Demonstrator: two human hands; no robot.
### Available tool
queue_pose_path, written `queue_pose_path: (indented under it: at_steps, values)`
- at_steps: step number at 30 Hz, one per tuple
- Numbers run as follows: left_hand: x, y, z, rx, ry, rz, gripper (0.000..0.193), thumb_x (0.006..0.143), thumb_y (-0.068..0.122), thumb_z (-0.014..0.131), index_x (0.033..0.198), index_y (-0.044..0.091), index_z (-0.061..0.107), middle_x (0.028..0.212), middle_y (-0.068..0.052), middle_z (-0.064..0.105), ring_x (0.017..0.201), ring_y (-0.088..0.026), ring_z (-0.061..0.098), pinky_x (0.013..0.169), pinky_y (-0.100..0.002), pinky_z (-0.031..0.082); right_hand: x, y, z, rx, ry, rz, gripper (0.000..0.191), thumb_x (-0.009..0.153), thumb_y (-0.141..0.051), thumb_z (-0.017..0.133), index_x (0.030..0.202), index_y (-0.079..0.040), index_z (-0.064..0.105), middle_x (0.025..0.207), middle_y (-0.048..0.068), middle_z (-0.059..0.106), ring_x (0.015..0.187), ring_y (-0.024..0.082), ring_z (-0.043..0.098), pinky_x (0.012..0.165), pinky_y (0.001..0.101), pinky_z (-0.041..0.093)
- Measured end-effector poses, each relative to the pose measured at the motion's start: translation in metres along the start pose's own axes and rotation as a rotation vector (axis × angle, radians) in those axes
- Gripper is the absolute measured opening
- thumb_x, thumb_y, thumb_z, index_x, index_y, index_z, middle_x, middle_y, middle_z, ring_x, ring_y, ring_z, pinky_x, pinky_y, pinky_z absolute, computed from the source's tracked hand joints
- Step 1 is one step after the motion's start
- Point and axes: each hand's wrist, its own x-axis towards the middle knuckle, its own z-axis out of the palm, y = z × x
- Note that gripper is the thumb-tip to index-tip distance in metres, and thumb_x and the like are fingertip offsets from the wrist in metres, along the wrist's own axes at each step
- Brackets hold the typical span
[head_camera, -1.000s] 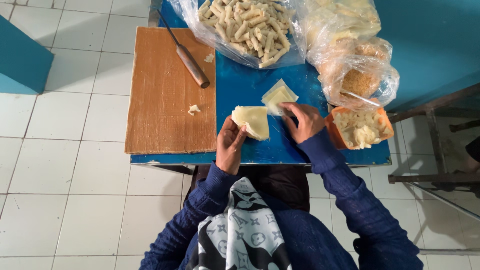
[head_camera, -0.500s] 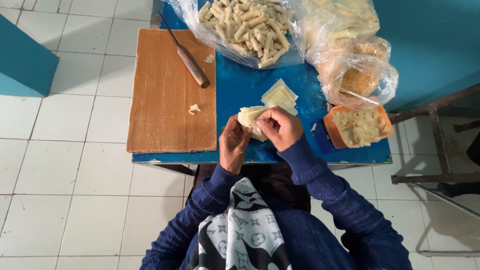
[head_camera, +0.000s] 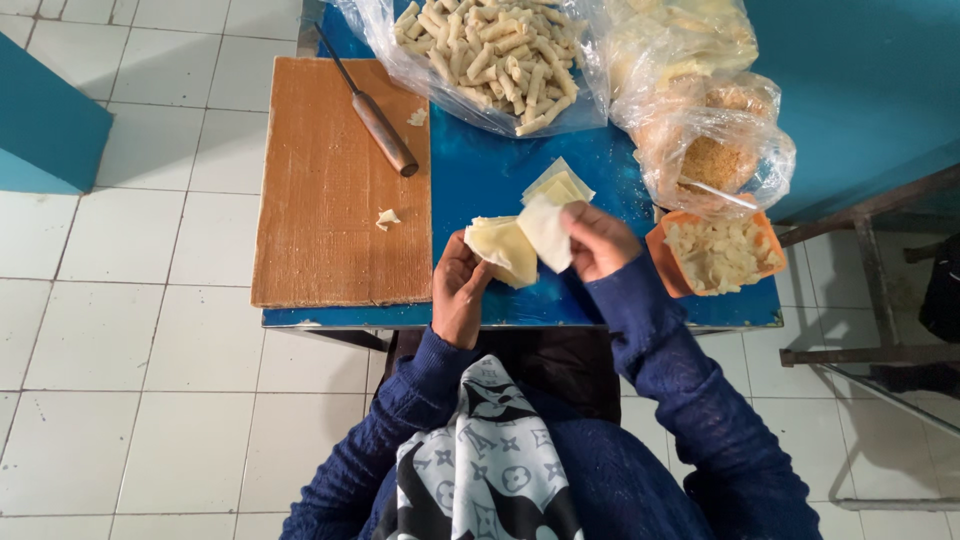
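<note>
Left hand (head_camera: 458, 292) fingers grip a pale, folded dough wrapper (head_camera: 503, 247); right hand (head_camera: 598, 240) fingers pinch a second thin square wrapper (head_camera: 547, 230) above the blue surface (head_camera: 480, 175).

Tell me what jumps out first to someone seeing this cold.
Both hands meet at the near edge of the small blue table: the left hand cradles a pale dough sheet, and the right hand peels another sheet from it. Behind them, a clear bag of rolled pastries; to the left, a wooden board with a knife.
</note>
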Motion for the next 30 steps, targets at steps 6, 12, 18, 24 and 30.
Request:
queue_pose_path:
  at_steps: [6,12,18,24,30]
  values:
    - [-0.003,-0.005,0.000,0.004,0.061,0.042,0.034,0.100,0.013,0.069,0.128,0.002,0.053,0.118,-0.007,0.066,0.109,-0.013,0.063,0.099,-0.029,0.050,0.008,-0.028,-0.014,-0.776,0.293,-0.649,0.006,0.107,-0.010,0.068,0.110,-0.005,0.067,0.099,0.009,0.069,0.085,0.018,0.068,0.080,0.0332,0.054]
    - [-0.004,-0.007,-0.001,0.018,0.052,0.058,0.036,0.099,0.015,0.070,0.128,0.003,0.052,0.117,-0.006,0.066,0.109,-0.012,0.063,0.099,-0.029,0.051,0.000,0.007,-0.009,-1.604,0.238,-0.934,0.018,0.089,0.001,0.071,0.104,-0.007,0.072,0.097,0.009,0.073,0.087,0.029,0.070,0.076,0.0384,0.055]
    - [-0.005,-0.010,-0.003,0.016,0.067,0.062,0.036,0.100,0.014,0.070,0.129,0.003,0.051,0.118,-0.006,0.065,0.111,-0.013,0.062,0.099,-0.029,0.051,-0.010,0.021,-0.011,-1.621,0.186,-1.008,0.016,0.093,0.000,0.070,0.107,-0.007,0.070,0.105,0.007,0.075,0.094,0.027,0.072,0.083,0.0369,0.055]
    - [-0.005,-0.010,-0.003,0.031,0.070,0.050,0.038,0.099,0.013,0.069,0.130,0.003,0.051,0.120,-0.007,0.065,0.112,-0.013,0.062,0.100,-0.030,0.051,-0.013,0.024,-0.009,-1.610,0.193,-0.970,0.015,0.094,-0.007,0.072,0.109,-0.008,0.071,0.105,0.007,0.076,0.094,0.026,0.072,0.082,0.0367,0.056]
    - [-0.003,-0.010,-0.001,0.040,0.059,0.033,0.037,0.098,0.007,0.068,0.129,0.001,0.049,0.122,-0.010,0.065,0.115,-0.014,0.063,0.101,-0.031,0.052,-0.022,0.000,0.012,-1.423,0.146,-0.764,0.023,0.095,-0.017,0.077,0.116,-0.009,0.071,0.106,0.008,0.075,0.094,0.022,0.074,0.080,0.0337,0.057]
